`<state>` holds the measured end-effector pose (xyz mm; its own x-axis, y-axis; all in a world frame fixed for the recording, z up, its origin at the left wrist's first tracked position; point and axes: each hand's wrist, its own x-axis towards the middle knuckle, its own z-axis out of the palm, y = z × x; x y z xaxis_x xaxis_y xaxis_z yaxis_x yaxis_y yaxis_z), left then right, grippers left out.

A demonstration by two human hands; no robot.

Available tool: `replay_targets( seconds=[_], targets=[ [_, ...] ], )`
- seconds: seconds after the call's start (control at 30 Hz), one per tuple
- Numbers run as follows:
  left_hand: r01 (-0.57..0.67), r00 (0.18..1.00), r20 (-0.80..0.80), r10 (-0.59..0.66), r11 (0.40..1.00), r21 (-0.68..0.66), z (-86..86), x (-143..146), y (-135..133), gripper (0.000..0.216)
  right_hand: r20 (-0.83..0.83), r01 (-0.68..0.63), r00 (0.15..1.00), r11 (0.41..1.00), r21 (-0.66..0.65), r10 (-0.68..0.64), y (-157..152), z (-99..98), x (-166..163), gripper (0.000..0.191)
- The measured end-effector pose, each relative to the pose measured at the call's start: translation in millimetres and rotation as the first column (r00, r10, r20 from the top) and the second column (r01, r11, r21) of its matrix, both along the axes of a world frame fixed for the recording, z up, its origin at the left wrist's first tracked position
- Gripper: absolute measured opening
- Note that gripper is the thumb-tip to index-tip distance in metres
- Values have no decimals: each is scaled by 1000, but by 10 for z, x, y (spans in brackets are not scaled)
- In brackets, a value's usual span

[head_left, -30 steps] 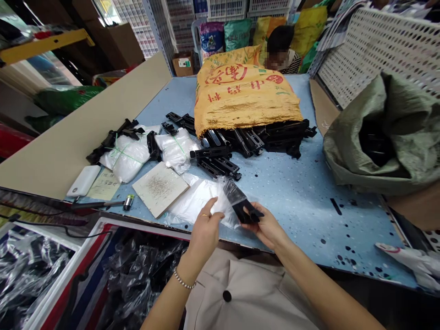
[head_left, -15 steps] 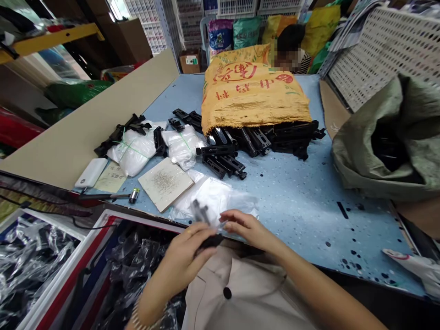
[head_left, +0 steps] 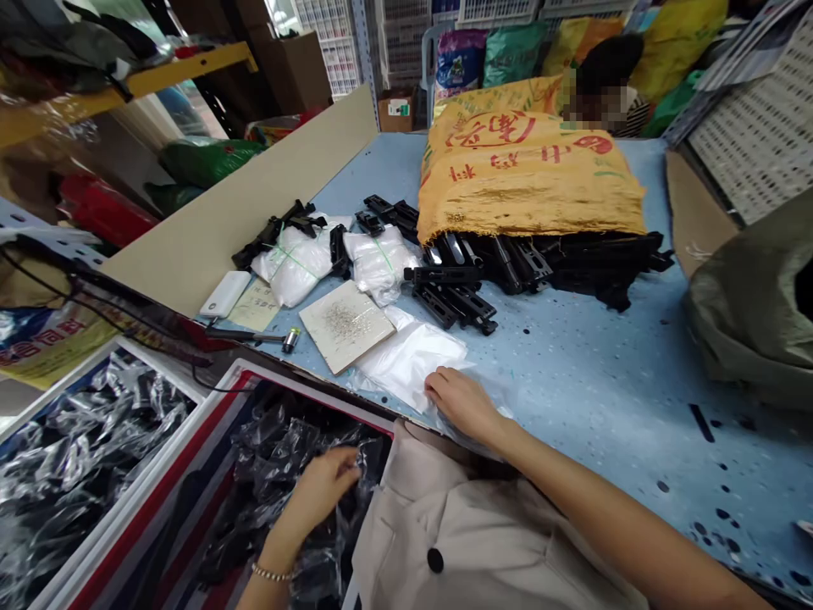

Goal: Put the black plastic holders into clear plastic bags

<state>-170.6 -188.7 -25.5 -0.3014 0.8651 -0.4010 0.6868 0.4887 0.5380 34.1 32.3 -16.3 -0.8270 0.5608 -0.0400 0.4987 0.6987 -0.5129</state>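
Note:
My left hand (head_left: 321,485) is low over a bin lined with striped cloth, its thumb and fingers slightly apart and nothing visible between them. Beneath it lie black plastic parts in clear bags (head_left: 273,449). At the table's front edge, my right hand (head_left: 467,407) has its fingers curled on a clear plastic bag (head_left: 479,385). This bag lies by a flat stack of clear bags (head_left: 406,356); the fingertips are partly hidden. Beside the stack is a square board (head_left: 346,326) with a worn, speckled middle.
Loose black plastic parts (head_left: 454,301) spill from a yellow woven sack (head_left: 533,186). Tied bag bundles (head_left: 295,264), a hammer (head_left: 260,337) and a white device (head_left: 225,294) lie leftward. A green sack (head_left: 755,296) stands right. Another bin (head_left: 82,457) is far left. A person sits behind.
My left hand has moved down from the table edge into the bin and no longer shows the black part. My right hand has come down onto the plastic bags. The view has turned left.

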Motion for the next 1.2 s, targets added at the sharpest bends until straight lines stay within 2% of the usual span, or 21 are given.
replay_targets(
  seconds=[0.07, 0.1, 0.17, 0.27, 0.4, 0.47, 0.53, 0.6, 0.67, 0.73, 0.83, 0.9, 1.0, 1.07, 1.13, 1.2],
  targets=[
    [-42, 984, -154, 86, 962, 271, 56, -159, 246, 30, -89, 31, 995, 996, -89, -39, 36, -5, 0, 13],
    [-8, 961, -252, 111, 926, 378, 110, -247, 395, 32, -144, 51, 987, 987, -150, -73, 57, 8, -9, 12],
    [123, 892, -439, 106, 878, 462, 231, -417, 706, 37, -248, 95, 955, 959, -268, -164, 107, 67, -63, 12],
    [269, 798, -602, -19, 906, 328, 369, -582, 1100, 47, -365, 125, 894, 925, -358, -262, 192, 225, -238, 14],
    [339, 689, -689, -223, 940, 34, 430, -573, 1369, 61, -423, 104, 852, 890, -443, -310, 304, 468, -458, 14],
    [337, 653, -707, -271, 940, -49, 430, -522, 1422, 68, -360, 14, 909, 877, -481, -212, 356, 560, -454, 13],
    [333, 639, -712, -290, 939, -83, 424, -478, 1454, 72, -254, -91, 966, 868, -488, -42, 406, 616, -355, 9],
    [338, 634, -712, -301, 936, -96, 418, -449, 1474, 73, -153, -145, 985, 862, -486, 79, 456, 650, -197, 6],
    [353, 630, -710, -316, 930, -101, 421, -433, 1486, 73, -123, -146, 988, 850, -507, 96, 504, 680, -44, 7],
    [370, 627, -706, -329, 923, -102, 446, -433, 1488, 73, -188, -98, 982, 841, -532, -4, 546, 713, 35, 11],
    [400, 626, -697, -349, 911, -96, 565, -491, 1479, 73, -373, 31, 894, 865, -500, -247, 582, 713, -75, 16],
    [417, 636, -687, -351, 905, -77, 715, -588, 1478, 71, -459, 85, 836, 898, -432, -300, 574, 635, -296, 17],
    [408, 645, -692, -325, 912, -47, 996, -781, 1502, 67, -453, 99, 867, 962, -253, -208, 496, 402, -726, 16],
    [380, 635, -715, -293, 924, -42, 1141, -862, 1526, 64, -402, 54, 909, 986, -156, -113, 402, 231, -967, 15],
    [366, 622, -733, -276, 930, -40, 1177, -838, 1538, 60, -377, -8, 925, 993, -116, -37, 308, 104, -1093, 14],
    [371, 615, -737, -281, 928, -44, 1079, -698, 1529, 57, -376, -46, 927, 994, -101, 5, 266, 48, -1075, 18]
  ],
)
